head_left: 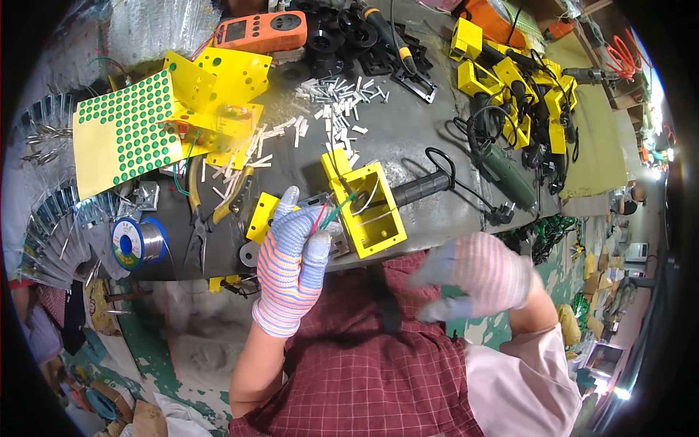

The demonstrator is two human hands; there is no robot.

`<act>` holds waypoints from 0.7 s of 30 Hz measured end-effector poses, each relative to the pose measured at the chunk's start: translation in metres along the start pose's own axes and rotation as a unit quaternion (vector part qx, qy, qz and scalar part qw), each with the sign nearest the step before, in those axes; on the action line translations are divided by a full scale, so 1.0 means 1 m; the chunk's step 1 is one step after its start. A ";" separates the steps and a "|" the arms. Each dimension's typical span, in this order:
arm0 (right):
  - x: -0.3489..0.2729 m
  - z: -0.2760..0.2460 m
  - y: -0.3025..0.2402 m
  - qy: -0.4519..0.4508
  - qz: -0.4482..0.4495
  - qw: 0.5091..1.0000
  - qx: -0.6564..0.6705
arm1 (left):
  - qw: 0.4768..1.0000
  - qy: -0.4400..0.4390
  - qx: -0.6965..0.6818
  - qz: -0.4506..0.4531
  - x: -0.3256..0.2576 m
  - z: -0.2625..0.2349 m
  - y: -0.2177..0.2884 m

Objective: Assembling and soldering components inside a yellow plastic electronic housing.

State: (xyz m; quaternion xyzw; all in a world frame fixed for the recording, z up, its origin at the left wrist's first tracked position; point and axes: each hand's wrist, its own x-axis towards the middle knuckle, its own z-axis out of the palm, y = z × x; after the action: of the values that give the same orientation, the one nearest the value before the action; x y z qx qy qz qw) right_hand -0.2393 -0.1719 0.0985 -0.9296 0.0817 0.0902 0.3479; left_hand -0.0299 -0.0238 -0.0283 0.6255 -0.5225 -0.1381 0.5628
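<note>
My left hand, in a striped knit glove, is at the table's front edge. Its thumb and fingers close around red and green wires. The wires lead toward an open yellow box with a black ribbed handle and a cord. Behind and beside the fingers sits a silvery metal part, partly hidden. A yellow plate lies left of those fingers. My right hand, gloved alike, is over my lap, right of the box. Motion smears its fingers, so their grip is unclear.
Left of my hands lie pliers and a solder spool. White sleeves and screws are scattered farther back, near an orange meter. A green power tool and several yellow boxes with cords stand right.
</note>
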 end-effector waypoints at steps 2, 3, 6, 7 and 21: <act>0.024 0.020 -0.009 0.130 0.055 0.990 0.024 | 0.999 -0.010 -0.017 -0.039 -0.001 -0.001 0.006; 0.041 0.021 -0.017 0.168 0.114 0.977 0.063 | 0.998 0.002 -0.026 -0.053 -0.001 -0.002 0.009; 0.082 0.039 -0.015 0.277 0.071 0.950 0.124 | 0.999 0.029 -0.022 -0.040 -0.002 -0.002 0.008; 0.090 0.040 -0.015 0.288 0.062 0.938 0.182 | 0.999 0.048 -0.012 -0.015 -0.003 -0.001 0.007; 0.109 0.053 -0.018 0.241 0.103 0.869 0.419 | 0.978 0.069 -0.095 -0.170 -0.013 -0.008 0.014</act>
State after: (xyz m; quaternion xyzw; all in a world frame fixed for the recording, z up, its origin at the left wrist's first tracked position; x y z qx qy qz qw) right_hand -0.1357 -0.1333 0.0457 -0.6753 0.2885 -0.1444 0.6632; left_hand -0.0362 -0.0067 -0.0188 0.6569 -0.3528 -0.2371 0.6227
